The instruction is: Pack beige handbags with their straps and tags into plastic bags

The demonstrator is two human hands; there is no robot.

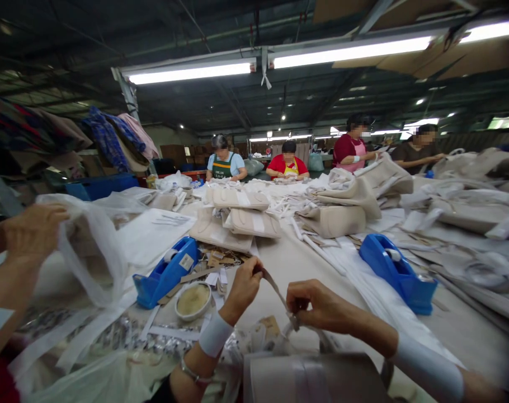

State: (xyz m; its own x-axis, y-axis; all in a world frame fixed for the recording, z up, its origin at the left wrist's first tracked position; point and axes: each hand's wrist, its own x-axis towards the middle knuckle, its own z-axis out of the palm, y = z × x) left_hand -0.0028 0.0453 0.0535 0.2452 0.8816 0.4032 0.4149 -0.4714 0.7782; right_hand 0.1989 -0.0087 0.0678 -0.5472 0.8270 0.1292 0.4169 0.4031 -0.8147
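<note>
A narrow beige strap [275, 285] runs between my two hands above the table. My left hand [243, 288] pinches its upper end, fingers closed. Lower down and to the right, my right hand [317, 305] is closed on the strap near a small fitting, too blurred to make out. Just below my hands sits a beige handbag [313, 378] with a clear band over its front, partly cut off by the bottom edge. Crumpled pale wrapping lies behind it, around the strap's lower part.
Blue tape dispensers stand left [166, 274] and right [395, 271]. A round dish [193, 300] sits near scraps. Stacked beige bags [246, 215] lie ahead. At left, another person's hand [34, 229] holds a clear plastic bag [97, 252]. Several people work across the table.
</note>
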